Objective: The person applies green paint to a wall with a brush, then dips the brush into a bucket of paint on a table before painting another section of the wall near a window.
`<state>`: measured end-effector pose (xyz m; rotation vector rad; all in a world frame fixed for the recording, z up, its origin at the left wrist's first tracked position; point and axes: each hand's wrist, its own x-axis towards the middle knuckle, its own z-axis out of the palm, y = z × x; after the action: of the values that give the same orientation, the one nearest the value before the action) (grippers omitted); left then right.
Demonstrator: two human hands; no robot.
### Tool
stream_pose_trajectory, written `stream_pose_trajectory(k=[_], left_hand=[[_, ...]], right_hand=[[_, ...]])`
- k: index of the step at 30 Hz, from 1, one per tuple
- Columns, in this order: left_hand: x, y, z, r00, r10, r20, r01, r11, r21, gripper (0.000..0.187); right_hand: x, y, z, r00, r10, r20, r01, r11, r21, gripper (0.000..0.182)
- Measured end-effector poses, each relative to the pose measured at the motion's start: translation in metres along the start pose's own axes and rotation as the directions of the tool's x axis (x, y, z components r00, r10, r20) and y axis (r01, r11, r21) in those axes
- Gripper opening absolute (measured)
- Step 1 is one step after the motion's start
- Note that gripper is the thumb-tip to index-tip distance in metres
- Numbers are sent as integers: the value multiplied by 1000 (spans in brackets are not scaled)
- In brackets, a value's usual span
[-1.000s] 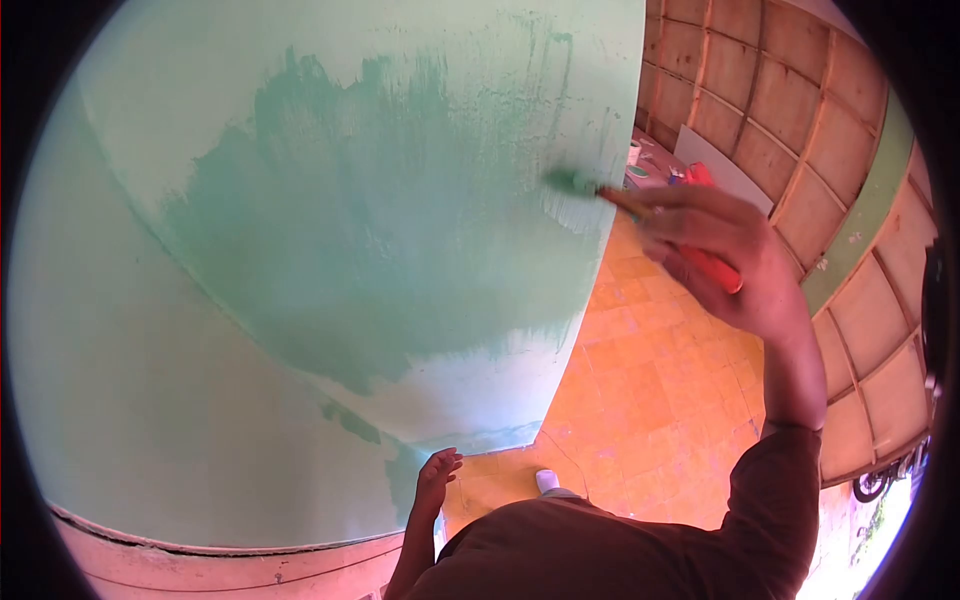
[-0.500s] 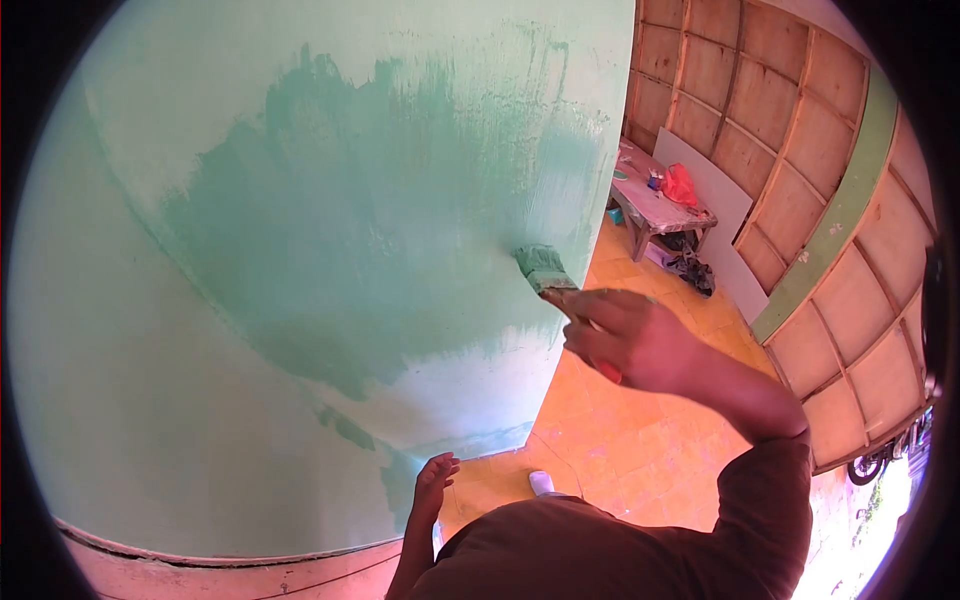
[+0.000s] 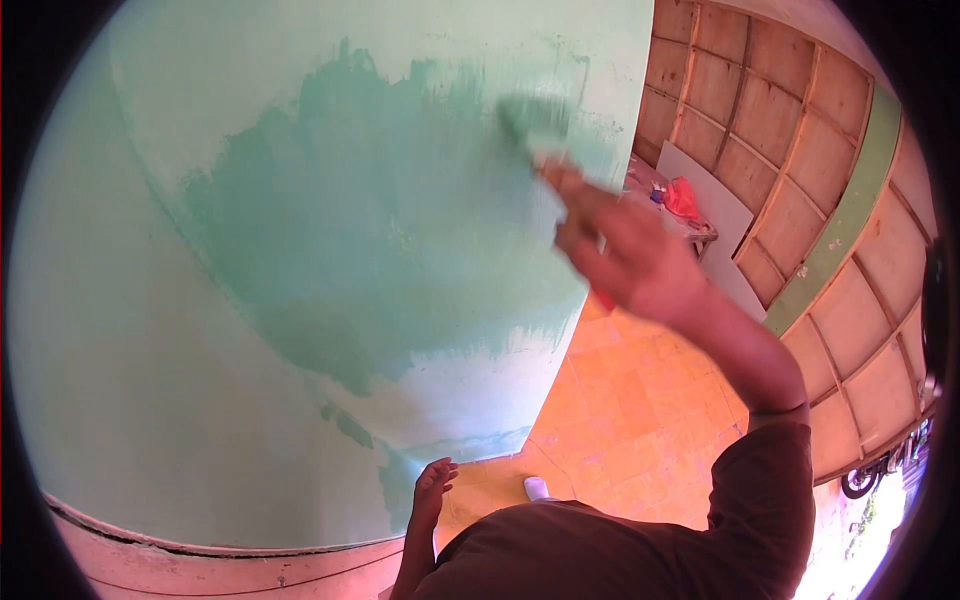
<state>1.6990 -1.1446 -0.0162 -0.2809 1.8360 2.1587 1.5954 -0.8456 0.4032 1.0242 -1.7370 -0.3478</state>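
My right hand (image 3: 635,250) is closed round the handle of a paintbrush (image 3: 530,128), blurred by motion. The bristles lie against the wall (image 3: 270,460), in the upper right of a wet green patch (image 3: 350,210). Paler, streaky paint surrounds that patch on its top and lower edges. Down by the wall's lower part hangs my left hand (image 3: 433,485), fingers loosely bent and apart, holding nothing.
Right of the wall's edge lies an orange tiled floor (image 3: 640,390). Partly behind my right arm stands a low table (image 3: 697,228) bearing a red plastic bag (image 3: 682,198). A wood-framed panel wall (image 3: 770,130) rises behind, and a motorcycle wheel (image 3: 860,478) shows at far right.
My right hand has swept the paintbrush upward and slightly left along the wall. The view has shifted slightly; my left hand stays nearly where it was.
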Motion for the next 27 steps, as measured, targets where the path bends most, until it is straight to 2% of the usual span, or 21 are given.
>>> stream_pose_trajectory(k=[2,3,5,6,8,11,13,14,15,17,18,20,21,23,25,27], left_hand=[[-2,-3,-2,1000,1,-9,-1,1000,-12,41],[-3,-4,-5,1000,2,-18,-2,1000,-11,41],[-7,-5,-6,1000,0,-30,0,1000,-13,41],[-9,-4,-7,999,-12,-38,11,1000,-20,40],[-10,-1,-8,999,-22,-45,21,999,-25,38],[-10,-1,-10,999,-12,-39,12,1000,-18,38],[-10,-1,-10,999,-6,-32,5,1000,-18,37],[-10,0,-9,999,-5,-33,5,1000,-18,37],[-11,0,-9,999,2,-34,-3,1000,-10,40],[-12,0,-10,999,10,-36,-11,1000,-4,42],[-13,-1,-11,999,9,-39,-9,1000,-6,42],[-15,-3,-14,999,6,-44,-7,1000,-10,42],[-16,-5,-15,999,-1,-42,0,1000,-20,39],[-19,-6,-17,999,-8,-41,7,999,-31,37],[-21,-3,-18,998,-11,-56,10,1000,-28,36],[-21,-2,-21,998,-16,-65,15,1000,-27,36]], right_hand=[[-15,-32,2,993,-6,115,-7,993,114,22],[-21,-42,8,993,-13,114,-1,993,117,22],[-28,-54,18,991,1,135,-59,901,430,18],[-29,-55,18,991,-1,134,-57,900,432,18],[-18,-53,10,929,93,358,-323,677,661,12],[9,-28,4,949,109,294,-290,665,689,10],[26,-1,3,983,143,112,-182,756,629,10],[38,6,-9,974,188,124,-225,819,528,11],[46,9,-15,975,187,123,-224,819,528,11],[55,11,-21,981,152,-123,-109,948,299,14],[56,14,-20,981,150,-123,-107,948,301,14],[54,20,-17,950,25,-311,-30,999,-11,16],[47,16,-10,950,24,-312,-28,1000,-8,16],[21,-5,19,987,63,-147,-41,988,146,19],[-6,-45,26,1000,9,3,-9,984,178,21],[-32,-75,38,994,19,106,-52,949,311,19]])
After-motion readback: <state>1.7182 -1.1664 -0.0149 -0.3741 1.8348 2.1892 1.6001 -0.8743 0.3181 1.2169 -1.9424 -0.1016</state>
